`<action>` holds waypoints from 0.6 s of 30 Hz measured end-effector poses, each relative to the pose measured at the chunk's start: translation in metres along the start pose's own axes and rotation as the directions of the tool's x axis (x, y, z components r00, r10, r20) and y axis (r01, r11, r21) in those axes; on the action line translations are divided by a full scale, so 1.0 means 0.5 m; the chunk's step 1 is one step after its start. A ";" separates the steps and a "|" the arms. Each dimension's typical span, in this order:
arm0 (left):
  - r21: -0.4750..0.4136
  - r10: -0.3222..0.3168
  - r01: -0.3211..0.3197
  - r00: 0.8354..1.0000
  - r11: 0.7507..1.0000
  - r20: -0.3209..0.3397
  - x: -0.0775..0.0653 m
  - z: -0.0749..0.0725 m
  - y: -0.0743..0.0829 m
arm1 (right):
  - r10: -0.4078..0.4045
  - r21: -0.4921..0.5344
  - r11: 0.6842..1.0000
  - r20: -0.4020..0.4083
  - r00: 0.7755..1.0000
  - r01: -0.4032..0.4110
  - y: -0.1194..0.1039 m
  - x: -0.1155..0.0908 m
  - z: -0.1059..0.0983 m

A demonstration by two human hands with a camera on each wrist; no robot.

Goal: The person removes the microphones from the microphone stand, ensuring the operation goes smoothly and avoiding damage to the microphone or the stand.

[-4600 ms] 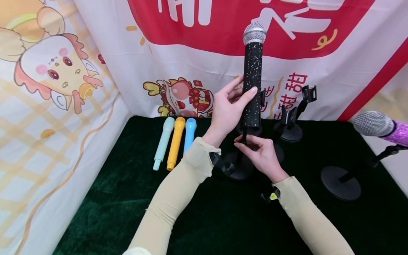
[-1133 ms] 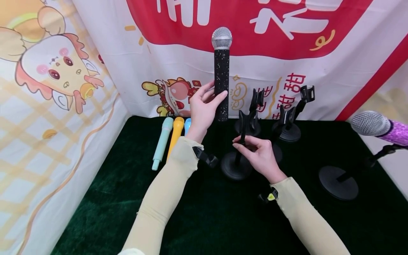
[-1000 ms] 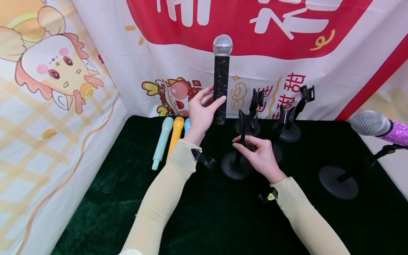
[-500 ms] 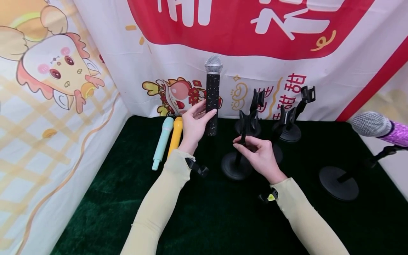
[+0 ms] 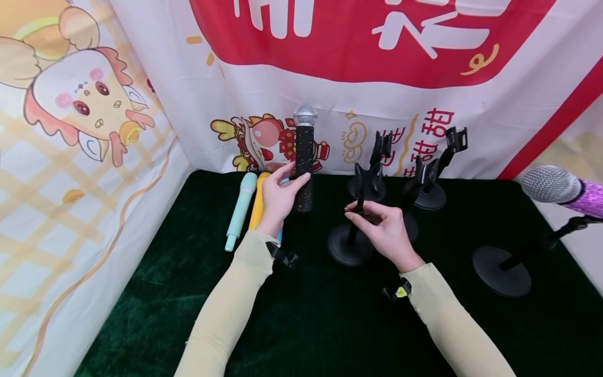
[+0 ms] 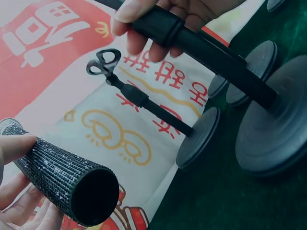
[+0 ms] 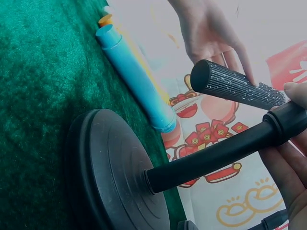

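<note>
- Head view, change: the black microphone is lower and farther left than a moment ago, well apart from the stand; the stand and my right hand show no shift.
- Head view, meaning: I judge the two as parted, with the stand's clip unfilled.
- Head view, location: the black microphone is upright, silver head uppermost, near the far edge of the green-covered table, left of its middle. A pale green microphone lies farther toward the left edge; a purple microphone is by the right edge.
- Head view, pose: my left hand reaches toward the far edge; my right is angled inward.
- Left wrist view: my left thumb and fingers close around the black microphone's barrel, base end toward the camera. My right fingers curl about the stand's collar.
- Right wrist view: my right grip on the collar is confirmed, the stand's base resting on the cloth. A blue microphone lies beyond; the black one is raised clear.
</note>
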State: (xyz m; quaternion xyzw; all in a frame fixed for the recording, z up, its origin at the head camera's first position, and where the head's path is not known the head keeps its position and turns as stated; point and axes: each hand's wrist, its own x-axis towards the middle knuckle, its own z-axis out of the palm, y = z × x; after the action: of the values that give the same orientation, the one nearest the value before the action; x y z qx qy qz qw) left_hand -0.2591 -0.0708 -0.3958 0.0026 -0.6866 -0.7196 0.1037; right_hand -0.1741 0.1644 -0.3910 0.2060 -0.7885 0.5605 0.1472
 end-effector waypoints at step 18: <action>0.065 -0.036 0.039 0.998 0.997 -0.044 -0.005 -0.089 -0.019 | 0.084 0.023 0.996 0.020 0.996 -0.085 -0.002 0.000 -0.006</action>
State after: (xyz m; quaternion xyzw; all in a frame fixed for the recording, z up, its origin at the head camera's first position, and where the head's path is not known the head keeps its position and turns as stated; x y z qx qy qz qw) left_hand -0.2515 -0.1140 -0.4083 0.0345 -0.7075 -0.6980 0.1049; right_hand -0.1737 0.1668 -0.3891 0.1793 -0.7911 0.5737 0.1135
